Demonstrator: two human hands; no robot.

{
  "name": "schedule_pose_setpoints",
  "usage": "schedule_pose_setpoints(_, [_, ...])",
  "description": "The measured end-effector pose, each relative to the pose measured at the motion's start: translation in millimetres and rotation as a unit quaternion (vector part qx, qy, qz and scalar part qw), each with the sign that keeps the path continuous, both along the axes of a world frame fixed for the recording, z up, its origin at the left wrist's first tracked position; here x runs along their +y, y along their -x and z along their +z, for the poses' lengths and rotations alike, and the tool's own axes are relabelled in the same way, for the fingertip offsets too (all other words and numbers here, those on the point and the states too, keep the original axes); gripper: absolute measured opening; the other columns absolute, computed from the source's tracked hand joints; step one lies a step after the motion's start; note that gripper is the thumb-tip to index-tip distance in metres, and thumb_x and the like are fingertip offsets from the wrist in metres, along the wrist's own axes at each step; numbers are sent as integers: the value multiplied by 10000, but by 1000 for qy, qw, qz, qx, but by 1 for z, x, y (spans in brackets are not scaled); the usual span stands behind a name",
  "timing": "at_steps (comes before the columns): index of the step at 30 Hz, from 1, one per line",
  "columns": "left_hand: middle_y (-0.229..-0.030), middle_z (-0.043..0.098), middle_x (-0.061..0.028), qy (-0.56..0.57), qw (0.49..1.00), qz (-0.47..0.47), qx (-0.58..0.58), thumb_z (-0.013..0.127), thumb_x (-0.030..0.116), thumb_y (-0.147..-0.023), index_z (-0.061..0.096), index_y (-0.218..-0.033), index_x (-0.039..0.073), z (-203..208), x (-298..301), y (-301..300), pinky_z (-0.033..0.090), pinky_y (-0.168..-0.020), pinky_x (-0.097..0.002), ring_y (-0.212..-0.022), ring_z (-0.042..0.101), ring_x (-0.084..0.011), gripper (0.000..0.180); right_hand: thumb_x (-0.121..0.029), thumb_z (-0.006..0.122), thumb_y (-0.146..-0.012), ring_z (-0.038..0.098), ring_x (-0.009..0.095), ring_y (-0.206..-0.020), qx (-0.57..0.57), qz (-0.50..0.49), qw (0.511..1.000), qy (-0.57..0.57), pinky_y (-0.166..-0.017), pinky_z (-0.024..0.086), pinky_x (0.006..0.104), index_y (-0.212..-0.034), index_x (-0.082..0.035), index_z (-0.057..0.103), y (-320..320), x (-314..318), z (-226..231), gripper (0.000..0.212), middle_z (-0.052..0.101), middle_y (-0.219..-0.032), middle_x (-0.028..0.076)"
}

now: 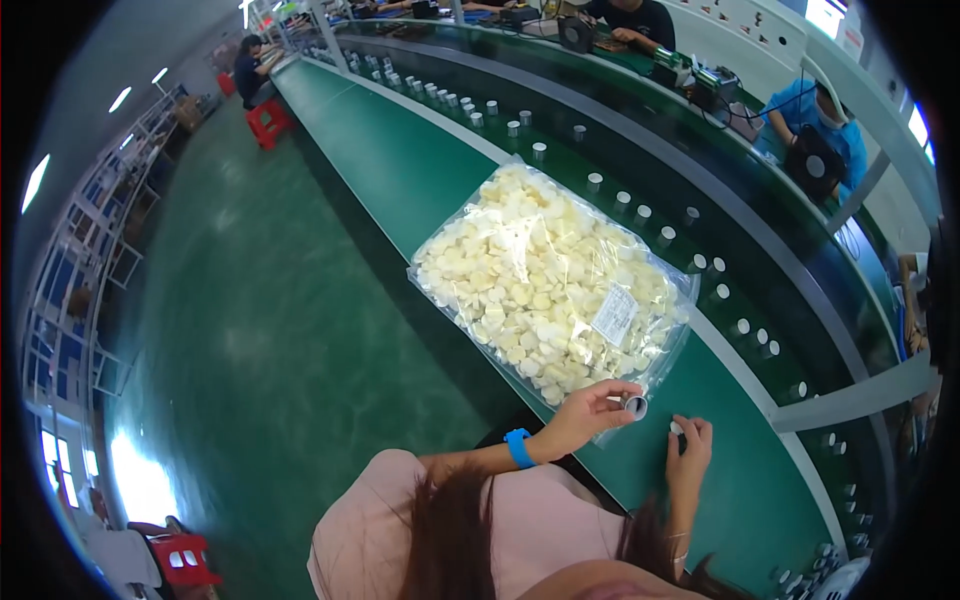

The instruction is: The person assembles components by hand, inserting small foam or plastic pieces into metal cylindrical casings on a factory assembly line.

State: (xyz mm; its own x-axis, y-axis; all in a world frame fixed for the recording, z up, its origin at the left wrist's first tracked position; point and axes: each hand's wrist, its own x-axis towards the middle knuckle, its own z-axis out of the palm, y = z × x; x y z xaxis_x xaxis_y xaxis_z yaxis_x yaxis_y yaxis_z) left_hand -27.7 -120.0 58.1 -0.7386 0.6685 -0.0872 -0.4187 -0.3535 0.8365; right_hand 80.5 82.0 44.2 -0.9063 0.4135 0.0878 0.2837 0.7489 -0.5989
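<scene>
A small silver metal cylinder (635, 406) with a hollow, open end is pinched between the thumb and fingers of my left hand (588, 415). To its right, my right hand (690, 450) grips a small white disc (676, 428) at its fingertips, just over the green worktop. Beyond both hands lies a big clear plastic bag (540, 285) full of cream-white discs, with a white label (615, 315) on it. The near corner of the bag lies close to my left hand.
A green worktop (370, 140) runs away to the far left. Along its right side, a dark green conveyor belt (680, 160) carries many silver cylinders (668, 236). A white bracket (850, 400) crosses the belt at right. Co-workers sit across the line, one in a blue shirt (800, 115).
</scene>
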Motion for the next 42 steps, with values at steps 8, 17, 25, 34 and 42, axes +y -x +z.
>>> schedule_pose_setpoints(8, [-1224,558,-53,5,999,-39,-1,641,41,-872,510,-1266,12,-2,7,0,468,-933,-271,-1072,562,-127,416,-62,657,-808,548,331,-972,9,-5,1000,-27,-844,453,391,-1035,-6,619,1,-4,0,237,552,-1061,157])
schedule_pose_setpoints(17, [-1232,556,-59,-12,998,-55,-19,630,50,-886,496,-1295,11,-4,6,-3,464,-942,-271,-1093,549,-122,432,-42,676,-779,573,316,-900,61,11,991,-118,-773,484,368,-1045,-1,631,-8,6,-16,272,573,-1049,157])
schedule_pose_setpoints(25, [-1242,565,-78,-34,994,-85,-67,567,163,-947,486,-1314,11,14,4,4,458,-960,-280,-1110,547,-135,406,69,629,-788,576,151,-821,143,5,979,145,-669,478,249,-1090,-9,630,5,-6,62,312,592,-1060,98])
schedule_pose_setpoints(34, [-1270,557,-125,-49,995,-67,-47,554,108,-940,501,-1274,-7,33,1,9,456,-966,-313,-1135,551,-181,357,51,705,-742,610,182,-795,233,24,970,63,-672,504,257,-1081,-6,636,15,-52,112,350,632,-1044,130])
schedule_pose_setpoints(42, [-1225,597,-112,-48,997,-53,3,685,164,-857,559,-1220,6,36,0,3,442,-911,-269,-1045,562,-134,415,33,737,-689,635,250,-864,245,61,967,27,-717,532,314,-1023,-18,655,7,-57,114,348,636,-1006,113])
